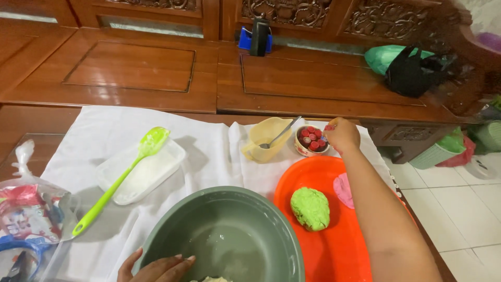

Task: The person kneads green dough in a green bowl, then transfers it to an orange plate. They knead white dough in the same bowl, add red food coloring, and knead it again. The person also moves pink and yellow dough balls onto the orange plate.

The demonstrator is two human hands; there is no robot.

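Green dough lump [310, 208] already shaped, lying on the orange tray [323, 256] beside a pink piece [344, 190]. Right hand [342, 134] pinches a red bit at the small bowl [311, 140]. Left hand [156, 269] rests flat, fingers spread, in the grey-green basin [229, 230], pale dough left.

The right hand [342, 134] reaches to about one o'clock and pinches a small red piece [329, 127] at the rim of a small bowl [311, 140] full of red pieces. The left hand [156, 268] rests on the near edge of a big grey-green bowl [229, 235] at six o'clock. Between them lies an orange tray [334, 250] — on it a green dough lump [310, 208] and a pink piece [343, 189], near each other. At nine o'clock a green spatula [122, 175] leans on a white tray [151, 172].
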